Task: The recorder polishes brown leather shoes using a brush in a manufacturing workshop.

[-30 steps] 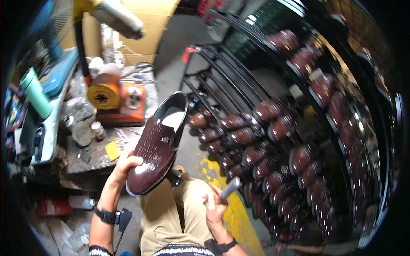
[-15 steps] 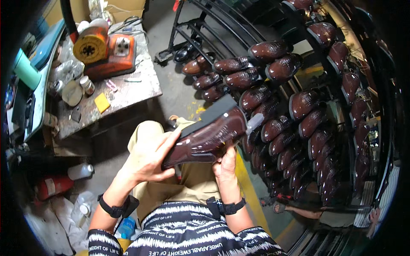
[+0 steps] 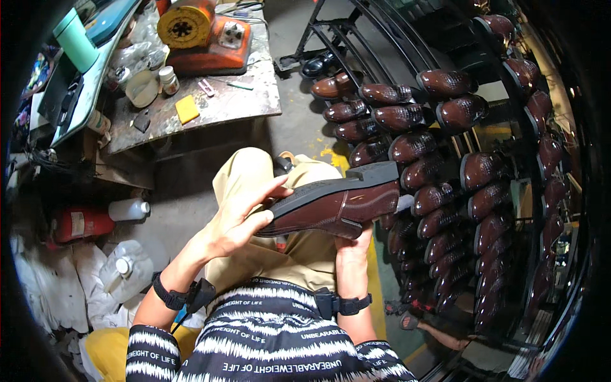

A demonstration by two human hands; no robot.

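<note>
A glossy dark brown leather shoe [image 3: 318, 219] with a black sole lies across my lap, tilted so the sole faces up and away and the heel points right. Around its toe end is my left hand [image 3: 238, 223], thumb and fingers against the sole's edge. My right hand [image 3: 354, 247] supports the shoe from below near the heel; its fingers are partly hidden behind the upper. A small pale piece [image 3: 405, 203] sticks out past the heel, and I cannot make out what it is.
Black racks [image 3: 382, 38] full of similar brown shoes [image 3: 461, 113] stand close on the right. At upper left, a worktable [image 3: 238, 105] bears an orange machine [image 3: 213, 48], a yellow block [image 3: 187, 109] and jars. Bottles [image 3: 129, 209] lie below left. Another person's foot [image 3: 409, 321] shows at lower right.
The shoe has been rolled so its side and sole edge show, and it lies more level. My left hand has shifted along the toe end. The whole view has swung left.
</note>
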